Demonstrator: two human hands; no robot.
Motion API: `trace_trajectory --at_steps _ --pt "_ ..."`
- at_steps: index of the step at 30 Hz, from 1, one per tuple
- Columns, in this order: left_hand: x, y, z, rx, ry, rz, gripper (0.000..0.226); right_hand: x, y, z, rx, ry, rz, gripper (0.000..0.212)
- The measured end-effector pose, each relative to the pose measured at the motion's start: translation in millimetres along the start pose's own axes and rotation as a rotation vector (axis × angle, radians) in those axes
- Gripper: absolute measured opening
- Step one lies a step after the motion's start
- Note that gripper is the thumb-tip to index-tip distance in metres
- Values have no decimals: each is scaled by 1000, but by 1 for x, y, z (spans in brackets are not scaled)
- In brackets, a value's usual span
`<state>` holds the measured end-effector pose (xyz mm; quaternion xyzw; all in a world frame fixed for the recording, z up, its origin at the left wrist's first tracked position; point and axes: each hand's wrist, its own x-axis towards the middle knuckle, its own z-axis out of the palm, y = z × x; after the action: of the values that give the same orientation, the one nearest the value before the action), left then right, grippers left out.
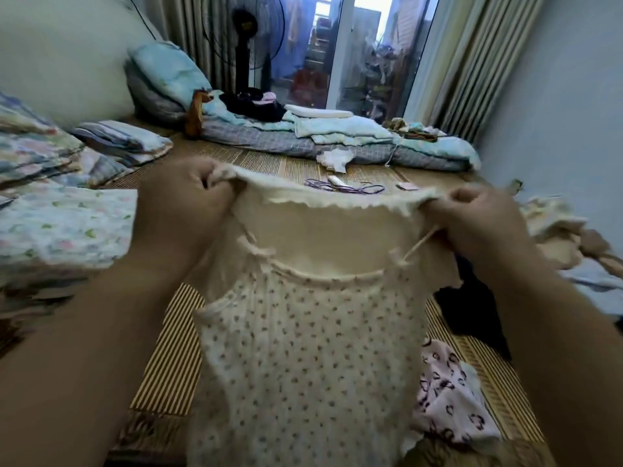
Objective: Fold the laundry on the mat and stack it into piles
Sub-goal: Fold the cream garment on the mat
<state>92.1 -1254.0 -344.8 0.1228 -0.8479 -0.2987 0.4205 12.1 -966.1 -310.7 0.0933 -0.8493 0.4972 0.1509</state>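
Over the woven mat (168, 348) near the glass door (337, 45), the left hand (188, 203) and right hand (472, 220) are pinching the floral camisole (303, 358) by its ruffled edge, its length hanging downward.

My camisole (303, 348) is cream, sprinkled across its front with small dark sprigs. Its inside back is plain cream, and the frilled edges are paler. The mat (168, 348) runs in thin tan and dark brown stripes. Near right is a pale pink garment (448, 399) printed with black heart outlines, and just beyond it a plain black garment (472, 311). On the left, the folded cloth (60, 220) is white with pink and green flowers. Far off, the quilt (263, 139) is grey check, the blanket (337, 129) on it pale mint, the pillow (165, 69) light blue. The cord (344, 189) on the mat is purple. The curtains (472, 62) are beige and the fan (246, 45) is black.
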Motion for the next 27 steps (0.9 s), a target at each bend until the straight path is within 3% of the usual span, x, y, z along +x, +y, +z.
trace_trajectory --at_steps 3,5,7,9,11,16,18,22,27 --pt "-12 -14 27 74 -124 -68 30 12 50 37 -139 -55 130 24" --pt "-15 -35 49 80 -228 -187 18 19 81 62 -91 -92 215 18" --pt "-14 -47 63 52 -315 -251 18 25 101 83 109 -189 339 45" --pt "-18 -56 78 25 -447 -260 37 27 114 98 269 -327 430 77" --pt "-24 -61 91 5 -583 -282 48 22 123 103 180 -384 433 83" --pt "-34 -86 111 163 -764 -425 63 13 149 96 -206 -263 437 63" --pt "-41 -100 114 317 -857 -484 58 10 161 93 -443 -293 466 56" --pt "-57 -125 121 589 -896 -515 58 8 177 94 -533 -427 550 46" --pt "-55 -131 121 424 -811 -567 27 15 193 106 -593 -462 438 16"
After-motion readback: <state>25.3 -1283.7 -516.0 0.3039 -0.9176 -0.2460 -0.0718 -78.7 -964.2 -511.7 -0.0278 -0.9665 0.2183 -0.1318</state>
